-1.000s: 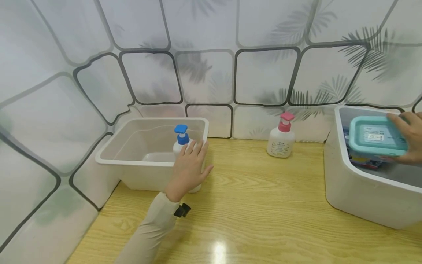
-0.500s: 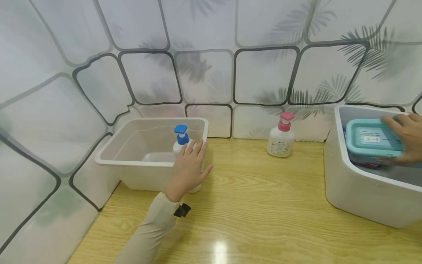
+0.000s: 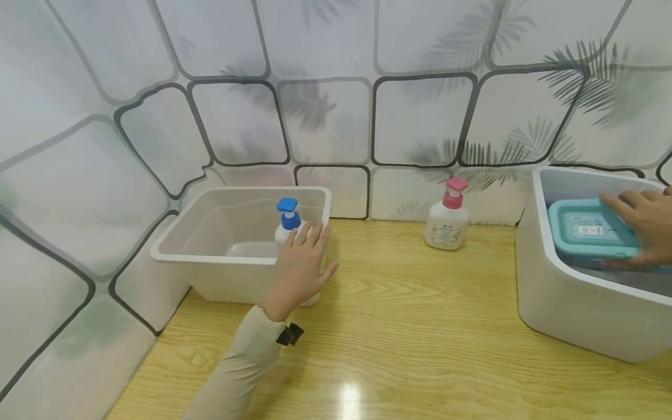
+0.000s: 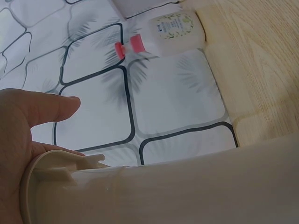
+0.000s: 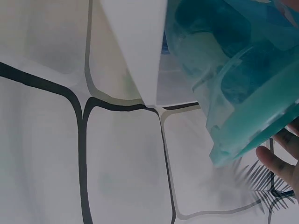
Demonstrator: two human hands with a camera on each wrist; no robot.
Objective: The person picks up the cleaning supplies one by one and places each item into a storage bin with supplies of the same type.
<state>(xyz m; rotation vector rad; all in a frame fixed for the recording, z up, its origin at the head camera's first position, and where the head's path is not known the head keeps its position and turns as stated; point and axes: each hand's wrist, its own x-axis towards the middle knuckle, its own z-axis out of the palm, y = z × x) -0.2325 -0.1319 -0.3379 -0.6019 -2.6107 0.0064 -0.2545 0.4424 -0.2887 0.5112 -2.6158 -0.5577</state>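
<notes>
The grip of the right hand (image 3: 644,224) pinches a teal lidded container (image 3: 577,230), its fingers reaching over the far side of the lid and its thumb at the near side. The container lies between fingers and thumb, most of its length jutting out from the grip toward the left, lid up with a pale label on top. It sits within the mouth of the right-hand bin (image 3: 588,318), its free end just beside the bin's left wall; whether it touches the bottom cannot be told. Well apart, the left hand (image 3: 299,265) lies spread over the near right corner of the left-hand bin (image 3: 226,280), fingers straight and thumb held away. Past its fingertips a white bottle with a blue pump (image 3: 287,220) stands upright inside that bin; contact between them is unclear. Between the bins, a pink-pump bottle (image 3: 446,227) stands on the wood-grain counter (image 3: 399,309), near the patterned wall (image 3: 425,122).
</notes>
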